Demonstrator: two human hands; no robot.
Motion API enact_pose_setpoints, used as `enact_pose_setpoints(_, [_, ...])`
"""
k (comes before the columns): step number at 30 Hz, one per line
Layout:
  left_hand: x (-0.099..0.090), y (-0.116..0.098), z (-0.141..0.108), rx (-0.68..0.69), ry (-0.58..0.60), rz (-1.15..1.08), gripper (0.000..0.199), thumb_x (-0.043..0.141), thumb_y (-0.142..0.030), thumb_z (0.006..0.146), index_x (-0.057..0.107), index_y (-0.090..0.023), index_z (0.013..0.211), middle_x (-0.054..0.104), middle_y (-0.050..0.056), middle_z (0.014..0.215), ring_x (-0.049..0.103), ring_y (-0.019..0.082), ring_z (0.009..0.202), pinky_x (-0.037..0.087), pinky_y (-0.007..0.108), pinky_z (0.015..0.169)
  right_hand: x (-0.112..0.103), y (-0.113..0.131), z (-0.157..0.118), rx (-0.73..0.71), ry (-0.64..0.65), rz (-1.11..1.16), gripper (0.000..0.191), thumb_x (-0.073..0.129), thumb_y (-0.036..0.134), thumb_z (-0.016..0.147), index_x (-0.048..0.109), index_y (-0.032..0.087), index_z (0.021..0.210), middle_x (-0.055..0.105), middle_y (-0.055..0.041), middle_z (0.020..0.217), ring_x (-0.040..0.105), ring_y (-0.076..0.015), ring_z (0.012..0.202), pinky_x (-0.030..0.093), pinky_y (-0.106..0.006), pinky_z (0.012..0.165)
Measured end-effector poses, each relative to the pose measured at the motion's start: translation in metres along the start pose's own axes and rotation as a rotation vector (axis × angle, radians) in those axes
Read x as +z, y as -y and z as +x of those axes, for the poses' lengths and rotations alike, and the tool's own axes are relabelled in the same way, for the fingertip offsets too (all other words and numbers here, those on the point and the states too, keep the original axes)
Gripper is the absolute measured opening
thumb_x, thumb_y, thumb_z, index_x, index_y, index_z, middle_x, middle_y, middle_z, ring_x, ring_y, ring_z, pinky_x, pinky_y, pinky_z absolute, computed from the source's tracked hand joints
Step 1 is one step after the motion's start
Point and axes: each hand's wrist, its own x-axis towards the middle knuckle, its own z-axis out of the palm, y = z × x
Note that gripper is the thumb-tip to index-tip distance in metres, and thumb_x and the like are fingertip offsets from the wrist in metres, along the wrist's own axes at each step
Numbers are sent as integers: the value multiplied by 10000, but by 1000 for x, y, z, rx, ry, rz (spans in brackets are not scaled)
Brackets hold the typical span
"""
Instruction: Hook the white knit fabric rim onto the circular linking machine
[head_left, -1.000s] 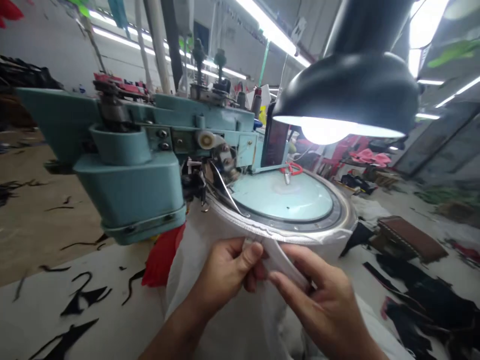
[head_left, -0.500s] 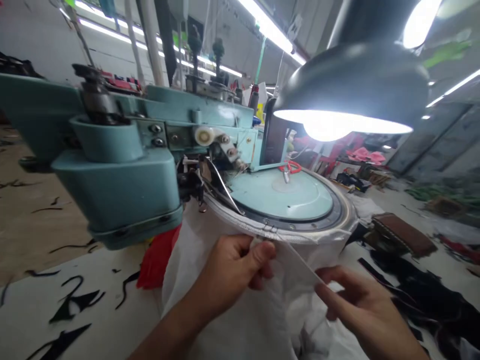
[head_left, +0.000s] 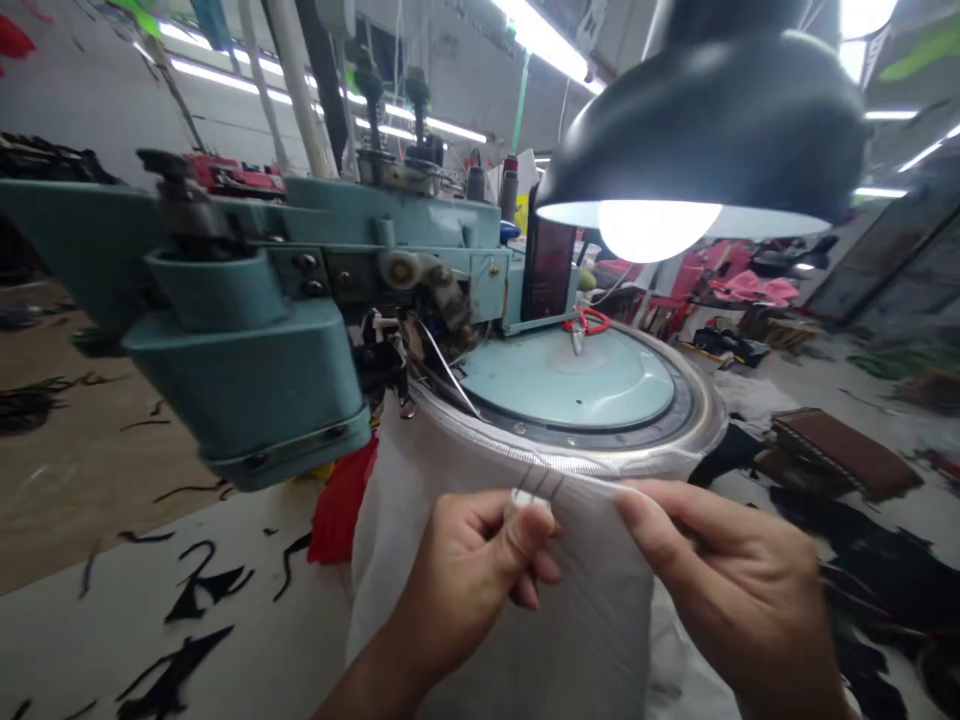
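My left hand (head_left: pixel 476 575) is closed, thumb and forefinger pinching a small white pronged tool (head_left: pixel 529 498). Its thin dark prongs point up towards the dial's rim. To the right, my right hand (head_left: pixel 739 580) pinches the top edge of white fabric (head_left: pixel 592 590) and holds it taut just below the rim. That fabric hangs down from the toothed ring (head_left: pixel 487 437) of a round dial (head_left: pixel 547 385), part of a pale green linking machine (head_left: pixel 251 370). My fingers hide part of the fabric's edge.
Red-handled scissors (head_left: pixel 583 325) lie on the dial. A bright lamp (head_left: pixel 697 150) hangs low over it. Red cloth (head_left: pixel 341 510) hangs at the left, and black scraps (head_left: pixel 202 590) lie on the white surface. A brown box-like seat (head_left: pixel 847 450) stands at the right.
My right hand has moved up to the fabric's edge, pulling it nearly level along the rim. The pronged tool has dropped slightly away from the dial's teeth. The view has shifted a little.
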Motion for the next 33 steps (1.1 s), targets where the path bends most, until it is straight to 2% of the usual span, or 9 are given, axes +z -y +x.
enact_pose_setpoints(5, [-10, 3, 5, 7, -7, 31, 577, 631, -650, 822, 687, -98, 663, 639, 69, 540, 532, 89, 423, 354, 172, 402, 5, 9, 4, -126, 74, 61, 115, 676, 192, 855, 786, 227, 855, 777, 21, 744, 705, -118, 567, 524, -123, 521])
enact_pose_setpoints(10, [-12, 4, 7, 55, -54, 38, 591, 660, -664, 790, 676, -97, 621, 616, 59, 507, 527, 85, 425, 360, 168, 413, 9, 11, 2, -65, -59, -36, 152, 647, 197, 877, 747, 221, 765, 724, 49, 647, 630, -76, 493, 461, -119, 478])
enact_pose_setpoints(14, [-7, 2, 4, 46, -47, -40, 543, 666, -637, 802, 696, -104, 704, 649, 58, 550, 531, 83, 417, 356, 162, 395, 12, 13, 1, -62, -80, -23, 132, 652, 218, 880, 756, 227, 798, 730, 49, 664, 646, -87, 523, 484, -130, 524])
enact_pose_setpoints(18, [-6, 4, 7, 56, -34, -84, 568, 670, -664, 780, 681, -103, 691, 644, 54, 548, 508, 76, 397, 352, 165, 386, 14, 17, 2, -87, -56, -34, 169, 630, 228, 891, 751, 224, 773, 727, 38, 643, 633, -96, 483, 474, -155, 486])
enact_pose_setpoints(22, [-5, 6, 9, 89, -80, -14, 574, 661, -649, 798, 662, -105, 616, 614, 53, 506, 512, 81, 412, 359, 168, 405, 22, 22, 4, -87, -153, -155, 164, 661, 259, 881, 731, 244, 734, 711, 54, 614, 604, -87, 455, 476, -171, 503])
enact_pose_setpoints(25, [0, 4, 7, 89, -90, 11, 570, 652, -652, 804, 674, -107, 637, 619, 56, 511, 515, 85, 418, 368, 173, 411, 24, 15, -1, -52, -207, -258, 231, 666, 341, 888, 705, 246, 681, 675, 53, 562, 582, -85, 435, 465, -185, 495])
enact_pose_setpoints(28, [5, 0, 10, 58, -79, 21, 591, 668, -668, 777, 665, -105, 598, 614, 60, 498, 515, 84, 420, 383, 171, 416, 11, -9, -16, 46, -276, -323, 224, 696, 422, 843, 701, 235, 720, 668, 25, 566, 594, -111, 444, 476, -203, 484])
enact_pose_setpoints(30, [7, -3, 13, 16, -77, -8, 594, 691, -677, 746, 647, -108, 581, 630, 63, 515, 509, 77, 412, 385, 167, 406, -5, -27, -26, 187, -178, -220, 220, 717, 437, 810, 691, 227, 750, 625, 28, 514, 555, -112, 383, 442, -194, 391])
enact_pose_setpoints(33, [8, -8, 14, -49, -43, -65, 558, 717, -659, 734, 658, -111, 645, 654, 59, 544, 521, 81, 405, 357, 156, 371, -22, -36, -31, 373, 113, 126, 225, 647, 425, 872, 647, 230, 758, 600, 37, 489, 526, -111, 328, 362, -172, 279])
